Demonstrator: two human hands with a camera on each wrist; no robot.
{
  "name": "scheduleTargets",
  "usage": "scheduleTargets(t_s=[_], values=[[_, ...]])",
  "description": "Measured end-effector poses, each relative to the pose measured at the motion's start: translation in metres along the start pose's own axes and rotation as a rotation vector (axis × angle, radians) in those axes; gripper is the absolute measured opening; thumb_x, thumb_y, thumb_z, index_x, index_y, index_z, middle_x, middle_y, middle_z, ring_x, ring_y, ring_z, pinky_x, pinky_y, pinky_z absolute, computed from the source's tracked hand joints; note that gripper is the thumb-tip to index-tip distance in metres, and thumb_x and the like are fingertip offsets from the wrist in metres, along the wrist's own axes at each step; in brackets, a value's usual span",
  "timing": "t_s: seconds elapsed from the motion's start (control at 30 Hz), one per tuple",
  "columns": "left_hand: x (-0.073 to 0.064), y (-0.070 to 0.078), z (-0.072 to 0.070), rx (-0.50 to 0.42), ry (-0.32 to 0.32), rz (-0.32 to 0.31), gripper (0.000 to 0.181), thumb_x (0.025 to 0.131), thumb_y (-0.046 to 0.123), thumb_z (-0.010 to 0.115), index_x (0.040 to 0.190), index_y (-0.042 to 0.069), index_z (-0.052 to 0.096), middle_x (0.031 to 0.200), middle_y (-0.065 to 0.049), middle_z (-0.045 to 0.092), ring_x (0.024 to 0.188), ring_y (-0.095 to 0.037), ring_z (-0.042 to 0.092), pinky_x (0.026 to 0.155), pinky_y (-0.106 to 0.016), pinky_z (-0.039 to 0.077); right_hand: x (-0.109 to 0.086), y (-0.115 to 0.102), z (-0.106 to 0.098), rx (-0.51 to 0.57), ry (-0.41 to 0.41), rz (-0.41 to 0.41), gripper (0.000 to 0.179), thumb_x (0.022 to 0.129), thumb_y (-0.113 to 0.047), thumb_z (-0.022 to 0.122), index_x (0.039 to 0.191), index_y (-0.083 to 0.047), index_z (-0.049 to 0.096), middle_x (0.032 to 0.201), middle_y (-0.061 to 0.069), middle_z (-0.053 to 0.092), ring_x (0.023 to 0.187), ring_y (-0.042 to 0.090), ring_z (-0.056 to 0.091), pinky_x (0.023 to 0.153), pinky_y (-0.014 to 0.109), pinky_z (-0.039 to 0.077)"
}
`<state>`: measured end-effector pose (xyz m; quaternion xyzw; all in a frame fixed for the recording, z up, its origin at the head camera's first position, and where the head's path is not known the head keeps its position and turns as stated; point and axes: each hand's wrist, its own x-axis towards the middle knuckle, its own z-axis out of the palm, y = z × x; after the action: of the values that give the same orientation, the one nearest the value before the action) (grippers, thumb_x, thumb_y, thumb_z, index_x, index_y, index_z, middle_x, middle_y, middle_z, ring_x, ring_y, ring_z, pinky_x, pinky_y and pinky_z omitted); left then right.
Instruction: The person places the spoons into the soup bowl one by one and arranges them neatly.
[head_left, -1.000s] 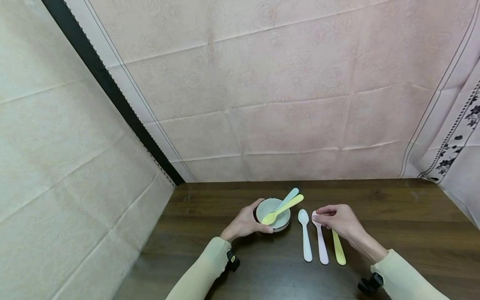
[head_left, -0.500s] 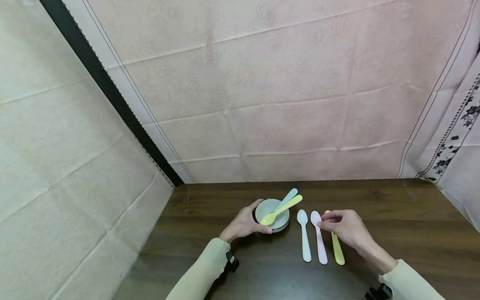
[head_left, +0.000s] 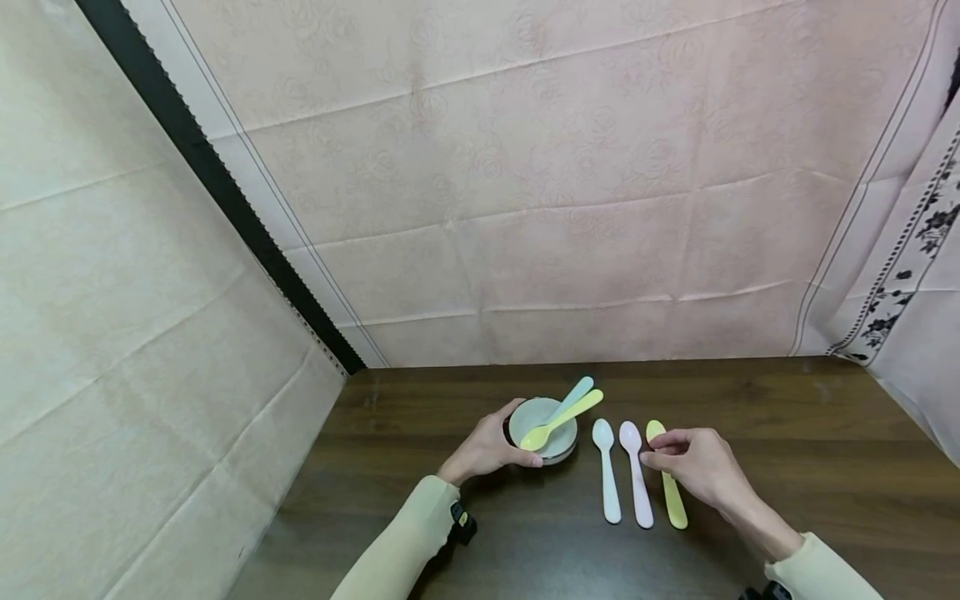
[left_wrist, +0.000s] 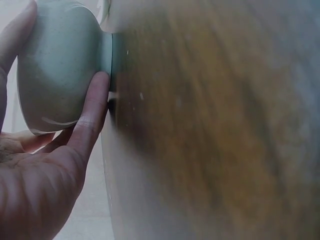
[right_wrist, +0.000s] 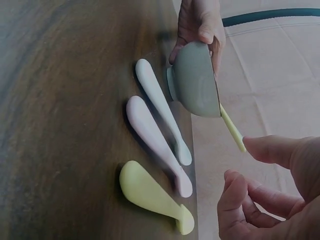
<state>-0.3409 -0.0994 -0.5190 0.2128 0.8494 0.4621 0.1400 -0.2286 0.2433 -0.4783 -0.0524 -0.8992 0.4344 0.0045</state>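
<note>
With thumb and fingers around its side, my left hand grips a pale green bowl. A yellow spoon and a light blue spoon lean in it, handles over the far right rim. Three spoons lie in a row on the table: pale blue, lilac and yellow. My right hand hovers above the yellow one and covers its neck in the head view. In the right wrist view its thumb and fingertips are apart, with nothing between them, clear of the spoons.
The dark wooden table ends at a pale patterned cloth hung behind it. Another pale cloth hangs along the left side, with a black strip between the two.
My right hand has moved right and slightly toward me, from the bowl end of the lilac spoon to above the yellow spoon. The left hand still holds the bowl in place.
</note>
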Motion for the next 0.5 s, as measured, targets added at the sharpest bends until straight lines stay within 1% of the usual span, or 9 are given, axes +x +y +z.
scheduleTargets(t_s=[0.13, 0.27, 0.5], values=[[0.000, 0.000, 0.000, 0.011, 0.004, -0.009, 0.112, 0.079, 0.034, 0.100, 0.170, 0.013, 0.038, 0.159, -0.005, 0.059, 0.134, -0.023, 0.057, 0.118, -0.053, 0.046, -0.003, 0.003, -0.001, -0.021, 0.000, 0.003, 0.037, 0.091, -0.029, 0.088, 0.114, -0.001, 0.082, 0.098, 0.007, 0.086, 0.092, 0.014, 0.077, 0.078, 0.029, 0.054], [0.001, 0.000, 0.000, 0.017, 0.006, -0.012, 0.112, 0.080, 0.035, 0.100, 0.170, 0.015, 0.038, 0.158, -0.005, 0.060, 0.133, -0.023, 0.057, 0.118, -0.053, 0.046, -0.005, 0.006, -0.001, -0.031, 0.009, 0.003, 0.034, 0.090, -0.029, 0.089, 0.111, -0.003, 0.083, 0.097, 0.006, 0.085, 0.089, 0.012, 0.075, 0.075, 0.028, 0.053], [-0.001, 0.002, 0.000, 0.011, 0.007, -0.004, 0.107, 0.079, 0.036, 0.100, 0.168, 0.020, 0.042, 0.155, -0.002, 0.062, 0.132, -0.022, 0.058, 0.117, -0.052, 0.046, -0.012, 0.010, -0.002, -0.048, 0.003, 0.007, 0.031, 0.090, -0.031, 0.089, 0.109, -0.006, 0.084, 0.095, 0.004, 0.085, 0.088, 0.011, 0.074, 0.075, 0.027, 0.052]])
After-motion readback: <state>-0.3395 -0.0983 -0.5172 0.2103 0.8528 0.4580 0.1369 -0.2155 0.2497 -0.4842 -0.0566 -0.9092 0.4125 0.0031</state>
